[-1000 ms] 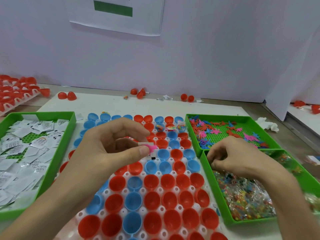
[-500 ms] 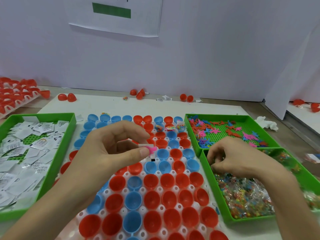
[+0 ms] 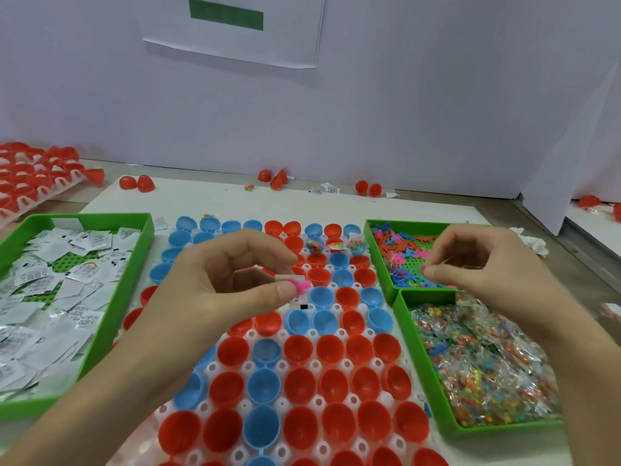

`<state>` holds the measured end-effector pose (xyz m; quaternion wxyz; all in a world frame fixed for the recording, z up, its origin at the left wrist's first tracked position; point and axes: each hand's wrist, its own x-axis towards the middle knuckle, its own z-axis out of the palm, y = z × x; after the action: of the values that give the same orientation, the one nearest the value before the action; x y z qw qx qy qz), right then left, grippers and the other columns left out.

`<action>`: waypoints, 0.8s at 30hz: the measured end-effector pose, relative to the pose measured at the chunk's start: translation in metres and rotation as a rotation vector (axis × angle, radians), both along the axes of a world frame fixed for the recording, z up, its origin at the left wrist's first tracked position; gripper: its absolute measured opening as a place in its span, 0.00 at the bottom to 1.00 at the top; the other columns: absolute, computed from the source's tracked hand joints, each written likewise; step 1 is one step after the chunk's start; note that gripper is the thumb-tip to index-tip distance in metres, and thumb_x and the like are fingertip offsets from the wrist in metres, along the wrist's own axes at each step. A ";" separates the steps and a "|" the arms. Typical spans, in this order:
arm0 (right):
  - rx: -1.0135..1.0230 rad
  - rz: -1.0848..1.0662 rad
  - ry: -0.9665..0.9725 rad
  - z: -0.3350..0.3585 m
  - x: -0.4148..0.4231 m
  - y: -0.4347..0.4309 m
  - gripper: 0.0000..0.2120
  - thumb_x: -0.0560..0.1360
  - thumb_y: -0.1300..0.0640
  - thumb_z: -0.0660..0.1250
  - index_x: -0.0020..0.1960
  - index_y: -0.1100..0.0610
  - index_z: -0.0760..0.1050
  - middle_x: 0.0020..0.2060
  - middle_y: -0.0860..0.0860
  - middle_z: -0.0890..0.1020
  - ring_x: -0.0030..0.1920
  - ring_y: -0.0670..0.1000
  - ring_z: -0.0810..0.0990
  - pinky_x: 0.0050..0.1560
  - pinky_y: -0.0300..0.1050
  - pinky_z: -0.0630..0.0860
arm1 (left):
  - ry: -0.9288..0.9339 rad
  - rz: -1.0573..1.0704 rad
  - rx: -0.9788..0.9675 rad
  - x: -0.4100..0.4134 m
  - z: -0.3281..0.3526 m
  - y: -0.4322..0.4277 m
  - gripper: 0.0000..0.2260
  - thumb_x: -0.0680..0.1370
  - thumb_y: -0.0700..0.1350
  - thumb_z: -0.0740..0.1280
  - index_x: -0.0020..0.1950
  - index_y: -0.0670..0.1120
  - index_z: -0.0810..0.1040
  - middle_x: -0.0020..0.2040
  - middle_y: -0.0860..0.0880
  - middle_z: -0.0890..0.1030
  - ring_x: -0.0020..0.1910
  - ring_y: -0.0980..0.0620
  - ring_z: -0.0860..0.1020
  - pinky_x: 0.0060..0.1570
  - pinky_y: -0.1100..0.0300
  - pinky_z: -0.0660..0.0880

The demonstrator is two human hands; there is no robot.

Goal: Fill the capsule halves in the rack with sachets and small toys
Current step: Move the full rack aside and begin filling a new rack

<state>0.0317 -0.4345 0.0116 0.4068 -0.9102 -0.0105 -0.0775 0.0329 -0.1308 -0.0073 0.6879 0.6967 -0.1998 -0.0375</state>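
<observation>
A white rack (image 3: pixel 314 366) full of red and blue capsule halves fills the middle of the table. Three halves at its far right corner hold filled items (image 3: pixel 336 245). My left hand (image 3: pixel 221 280) hovers over the rack and pinches a white sachet (image 3: pixel 285 278) together with a small pink toy (image 3: pixel 301 286). My right hand (image 3: pixel 484 274) is over the far right tray of flat plastic toys (image 3: pixel 403 250), its thumb and fingers pinched together on something small and clear that I cannot make out.
A green tray of white sachets (image 3: pixel 100 317) lies left of the rack. A green tray of clear bags with coloured beads (image 3: pixel 487 364) lies at the right front. Loose red capsule halves (image 3: pixel 137 183) sit by the wall; another rack of red halves (image 3: pixel 30 173) is far left.
My right hand has lifted out of the bead-bag tray and moved back over the flat-toy tray. My left hand has kept its hold and hardly moved.
</observation>
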 end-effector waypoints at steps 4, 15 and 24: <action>0.377 0.142 -0.068 0.003 -0.006 0.035 0.11 0.63 0.51 0.77 0.45 0.49 0.85 0.42 0.50 0.87 0.43 0.48 0.86 0.43 0.33 0.79 | -0.012 -0.011 -0.012 -0.003 0.001 -0.002 0.12 0.63 0.50 0.78 0.44 0.52 0.84 0.43 0.48 0.85 0.42 0.50 0.84 0.42 0.64 0.80; 0.638 0.363 0.002 -0.018 -0.019 0.103 0.05 0.75 0.67 0.72 0.49 0.60 0.83 0.42 0.52 0.86 0.42 0.52 0.86 0.44 0.42 0.83 | -0.045 0.024 0.065 -0.007 0.007 -0.005 0.11 0.64 0.43 0.81 0.43 0.52 0.83 0.42 0.47 0.85 0.39 0.48 0.84 0.38 0.63 0.79; 0.634 0.369 -0.059 -0.019 -0.020 0.106 0.06 0.69 0.61 0.77 0.45 0.54 0.83 0.41 0.51 0.86 0.43 0.48 0.85 0.45 0.37 0.80 | -0.018 0.097 0.078 -0.005 0.005 -0.004 0.12 0.62 0.49 0.80 0.44 0.54 0.84 0.43 0.47 0.85 0.40 0.47 0.85 0.42 0.61 0.82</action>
<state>0.0116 -0.3288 -0.0076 0.6752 -0.7192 -0.1618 -0.0284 0.0275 -0.1352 -0.0024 0.6593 0.7323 -0.1703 -0.0054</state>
